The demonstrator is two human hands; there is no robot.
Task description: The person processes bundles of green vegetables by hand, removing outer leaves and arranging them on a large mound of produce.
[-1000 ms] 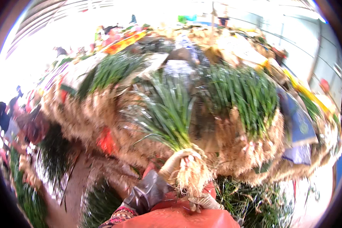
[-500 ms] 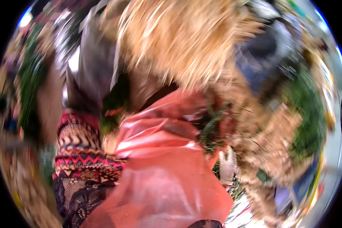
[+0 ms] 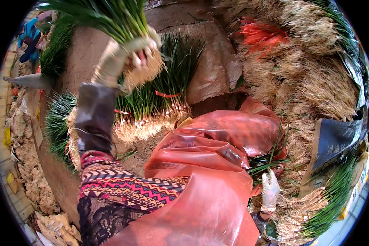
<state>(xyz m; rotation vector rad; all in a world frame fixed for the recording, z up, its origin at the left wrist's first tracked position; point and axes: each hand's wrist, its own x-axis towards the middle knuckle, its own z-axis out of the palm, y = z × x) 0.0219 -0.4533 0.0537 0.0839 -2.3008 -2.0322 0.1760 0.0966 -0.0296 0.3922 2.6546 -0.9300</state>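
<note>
Out left, above the tied bundles [image 3: 180, 69], the left hand [image 3: 133, 48] closes round a green bunch [image 3: 121, 18], just over its roots [image 3: 143, 74]: probably light, bendy, easily bruised, best gripped there! A second ago it stood front-centre. The right hand [image 3: 269, 192], half-curled (holding anything? can't tell), nears loose leaves [image 3: 261, 166].

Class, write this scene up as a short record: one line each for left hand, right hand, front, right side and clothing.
Left hand: gloved, raised, gripping a bunch with green leaves and pale roots
Right hand: gloved, low beside the apron, near loose leaves; grip unclear
Front: tied bunches, red bands visible on some
Right side: heaped roots, red strips on top
Clothing: red apron, patterned left sleeve
</note>
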